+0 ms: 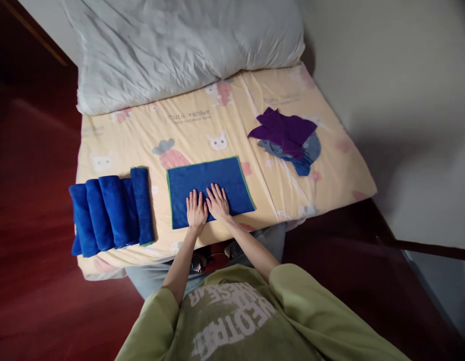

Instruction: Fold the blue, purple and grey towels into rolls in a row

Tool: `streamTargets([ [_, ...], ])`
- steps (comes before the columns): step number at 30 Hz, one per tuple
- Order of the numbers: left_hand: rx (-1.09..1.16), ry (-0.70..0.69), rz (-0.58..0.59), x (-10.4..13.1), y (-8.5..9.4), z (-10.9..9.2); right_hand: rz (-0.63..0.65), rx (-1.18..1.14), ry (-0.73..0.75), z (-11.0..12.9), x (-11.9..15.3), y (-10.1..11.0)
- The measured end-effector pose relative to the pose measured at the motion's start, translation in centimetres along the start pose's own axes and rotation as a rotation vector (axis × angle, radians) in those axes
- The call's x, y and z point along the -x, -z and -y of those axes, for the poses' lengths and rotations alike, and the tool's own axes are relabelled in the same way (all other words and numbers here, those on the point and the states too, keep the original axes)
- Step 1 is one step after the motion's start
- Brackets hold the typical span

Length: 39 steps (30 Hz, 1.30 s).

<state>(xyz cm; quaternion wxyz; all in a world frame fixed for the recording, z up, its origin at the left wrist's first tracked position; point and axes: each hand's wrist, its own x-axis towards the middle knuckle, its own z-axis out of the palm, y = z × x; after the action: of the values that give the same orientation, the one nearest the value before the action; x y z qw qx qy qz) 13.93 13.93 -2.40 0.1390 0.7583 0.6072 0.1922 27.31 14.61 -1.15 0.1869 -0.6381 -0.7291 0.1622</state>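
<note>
A blue towel (209,176) with green edging lies flat in front of me on a cream, rabbit-printed sheet (232,115). My left hand (196,209) rests palm down on its near part, fingers stretched out. Close beside it, my right hand (217,201) also lies flat on the cloth, fingers spread a little and pointing away from me. Neither hand grips anything. To the left, several rolled blue towels (114,210) sit side by side, some overlapping. On the right is a loose pile of cloths, with a purple cloth (281,131) over grey and blue cloths (305,155).
Along the far side lies a large pale grey pillow or quilt (187,45). A light wall (398,100) stands to the right of the padded surface. Dark red floor (36,240) shows beyond its left edge, and my legs are under the near edge.
</note>
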Motion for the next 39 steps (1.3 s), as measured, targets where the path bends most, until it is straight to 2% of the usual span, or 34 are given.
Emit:
streamTargets([
  [3,-0.002,0.005,-0.024,2.2,0.9,0.7,-0.037,0.013,-0.021,-1.3,2.4,0.6],
  [7,-0.022,0.060,-0.073,4.6,2.1,1.9,-0.078,0.029,-0.085,-4.1,4.7,1.8],
  [15,0.005,0.091,-0.117,8.2,2.9,5.9,-0.151,-0.010,-0.140,-10.0,7.8,3.2],
  [20,0.052,0.046,-0.145,10.7,3.5,8.3,-0.186,-0.052,-0.114,-12.4,9.3,3.6],
  [24,0.104,-0.011,-0.117,12.5,4.8,10.2,-0.185,-0.091,-0.017,-14.8,11.5,4.8],
  [27,0.097,-0.031,-0.095,12.5,5.9,11.0,-0.153,-0.120,0.070,-16.4,12.7,6.1],
  [30,0.021,-0.031,-0.092,11.4,6.9,10.7,-0.148,-0.112,0.082,-17.1,12.6,6.8],
  [35,-0.104,-0.033,-0.019,9.5,7.6,9.0,-0.177,-0.028,-0.010,-15.9,11.4,6.7],
  [39,-0.154,-0.034,0.035,9.4,7.7,8.7,-0.133,-0.001,0.018,-15.0,11.0,6.4],
])
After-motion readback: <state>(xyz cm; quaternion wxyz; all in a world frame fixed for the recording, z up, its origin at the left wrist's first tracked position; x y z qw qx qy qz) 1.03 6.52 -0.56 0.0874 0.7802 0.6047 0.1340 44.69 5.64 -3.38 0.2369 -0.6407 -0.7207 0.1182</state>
